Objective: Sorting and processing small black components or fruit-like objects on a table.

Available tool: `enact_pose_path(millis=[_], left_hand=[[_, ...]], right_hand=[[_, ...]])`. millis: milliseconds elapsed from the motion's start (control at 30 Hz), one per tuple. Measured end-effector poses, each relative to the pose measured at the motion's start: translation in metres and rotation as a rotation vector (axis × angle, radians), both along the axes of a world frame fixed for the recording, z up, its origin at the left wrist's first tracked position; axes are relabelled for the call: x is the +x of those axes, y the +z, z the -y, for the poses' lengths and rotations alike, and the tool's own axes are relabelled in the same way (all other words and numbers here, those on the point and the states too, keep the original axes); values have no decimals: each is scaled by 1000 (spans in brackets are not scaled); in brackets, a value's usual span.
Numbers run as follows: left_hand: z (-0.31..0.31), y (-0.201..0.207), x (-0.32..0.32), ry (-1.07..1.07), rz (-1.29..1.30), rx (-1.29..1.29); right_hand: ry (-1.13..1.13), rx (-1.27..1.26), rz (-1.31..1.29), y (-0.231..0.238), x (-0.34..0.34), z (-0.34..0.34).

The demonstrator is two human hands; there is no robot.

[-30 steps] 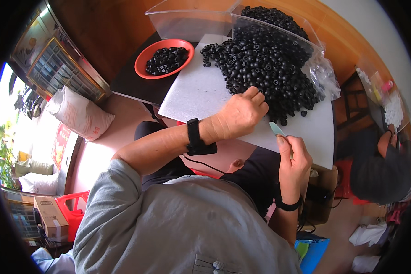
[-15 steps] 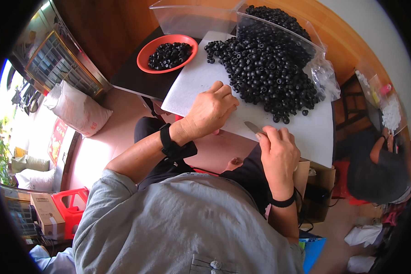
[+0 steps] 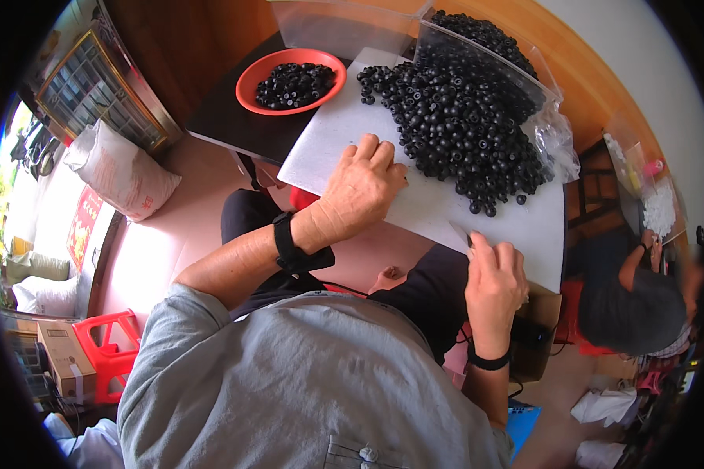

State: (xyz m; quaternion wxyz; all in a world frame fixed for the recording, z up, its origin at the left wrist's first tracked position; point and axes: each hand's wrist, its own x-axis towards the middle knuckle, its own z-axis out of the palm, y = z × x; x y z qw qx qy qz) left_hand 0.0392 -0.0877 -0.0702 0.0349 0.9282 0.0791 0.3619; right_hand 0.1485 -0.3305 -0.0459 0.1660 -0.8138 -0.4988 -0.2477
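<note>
Your left hand [image 3: 365, 180] was over the near part of the flat white board [image 3: 328, 141], its fingers curled inward; whether anything sat inside them could not be told, as the back of the hand hid it. Your right hand [image 3: 494, 285] was near the board's front edge, thumb and fingers pinched closed on a short, thin, pointed blade [image 3: 460, 233], whose tip aimed up and to the left, apart from your left hand.

The heap of small, black, rounded pieces with round openings [image 3: 461, 125] lay on the board beyond your hands, reaching back to a clear rectangular plastic bin [image 3: 425, 37] with more of them inside. A crumpled clear plastic bag [image 3: 554, 144] lay on the heap's right side.

To the left, on the black tabletop [image 3: 219, 121], stood a round orange-red bowl [image 3: 248, 87] with more black pieces in it, well apart from your right hand. A second clear rectangular plastic bin [image 3: 344, 31] stood behind the bowl. You wore a black strap [image 3: 283, 238] on your left wrist and a black band [image 3: 489, 360] on your right. Off to the right sat another person in dark clothing [image 3: 633, 313].
</note>
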Motion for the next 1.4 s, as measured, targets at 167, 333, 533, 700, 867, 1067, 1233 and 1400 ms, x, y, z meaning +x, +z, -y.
enact_pose_path(millis=[167, 333, 533, 700, 867, 1067, 1233, 1400], left_hand=[[1, -1, 1, -96, 43, -2], [-10, 10, 1, -472, 97, -736], [-9, 26, -9, -446, -24, -1501], [-11, 12, -7, -496, 32, -1622], [-9, 10, -7, -553, 83, -1622], [-8, 10, -10, -636, 145, -1586], [-9, 8, -10, -676, 161, -1598], [-9, 10, -10, -632, 125, -1588]], right_hand=[[105, 237, -358, 10, 11, -1], [171, 434, -797, 12, 6, -36], [232, 378, -802, 7, 10, -70], [234, 363, -851, 4, 13, -81], [226, 315, -820, 6, 14, -81], [233, 316, -685, 0, 11, -85], [234, 307, -671, 2, 10, -84], [248, 310, -667, 2, 10, -83]])
